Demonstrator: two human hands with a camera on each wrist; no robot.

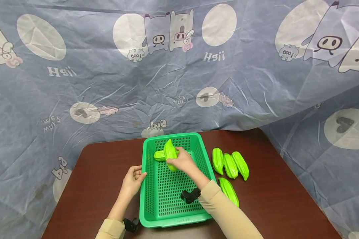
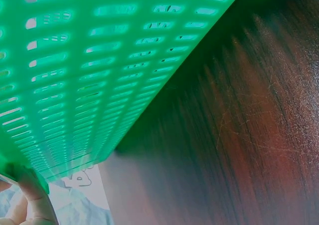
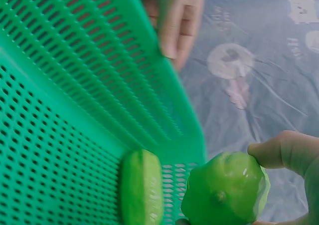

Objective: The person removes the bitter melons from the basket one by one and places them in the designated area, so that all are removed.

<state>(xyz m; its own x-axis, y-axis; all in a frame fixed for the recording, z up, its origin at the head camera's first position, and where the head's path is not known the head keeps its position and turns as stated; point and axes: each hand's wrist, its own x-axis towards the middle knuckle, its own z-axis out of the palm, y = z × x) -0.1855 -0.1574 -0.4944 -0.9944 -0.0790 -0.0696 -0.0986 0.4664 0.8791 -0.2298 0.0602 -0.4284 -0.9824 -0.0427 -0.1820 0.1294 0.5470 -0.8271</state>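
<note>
Gourd (image 1: pixel 169 152) pinched in the right grip (image 1: pixel 183 161), above a basket (image 1: pixel 167 223) holding a second gourd (image 1: pixel 159 155), left grip (image 1: pixel 133 180) clasping the basket's rim (image 1: pixel 142 199)

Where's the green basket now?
In the head view, the green basket sits on the brown table, between the left hand at its left side and four green vegetables to its right.
</note>
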